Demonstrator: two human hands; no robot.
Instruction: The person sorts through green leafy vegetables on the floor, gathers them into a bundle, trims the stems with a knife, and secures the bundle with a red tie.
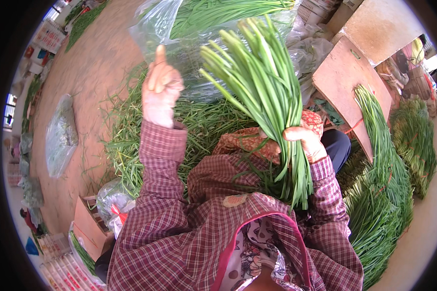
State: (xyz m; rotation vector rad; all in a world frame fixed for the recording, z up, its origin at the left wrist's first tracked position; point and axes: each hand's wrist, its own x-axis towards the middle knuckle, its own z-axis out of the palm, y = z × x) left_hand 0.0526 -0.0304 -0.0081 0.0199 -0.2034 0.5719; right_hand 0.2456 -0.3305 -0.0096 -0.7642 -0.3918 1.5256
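My right hand (pixel 306 142) grips a loose bunch of long, flat green leaves, which look like garlic chives (pixel 266 80). The pale cut ends fan out towards the top, and the leafy tips hang below the fist over my lap. My left hand (pixel 162 82) is raised on the other side, apart from the bunch and slightly blurred. One finger points up while the others are curled, and nothing shows in it. Beyond both hands is a clear plastic bag (pixel 204 76) with more chives (pixel 229 14) laid on it. Loose leaf trimmings (pixel 200 120) cover the floor between.
A board (pixel 349 80) leans at the right, beside large piles of chives (pixel 378 203). A filled plastic bag (pixel 62 134) lies on the floor (pixel 94 72) at left. Near my left elbow are a small wooden stool (pixel 91 225) and a plastic bag (pixel 113 196).
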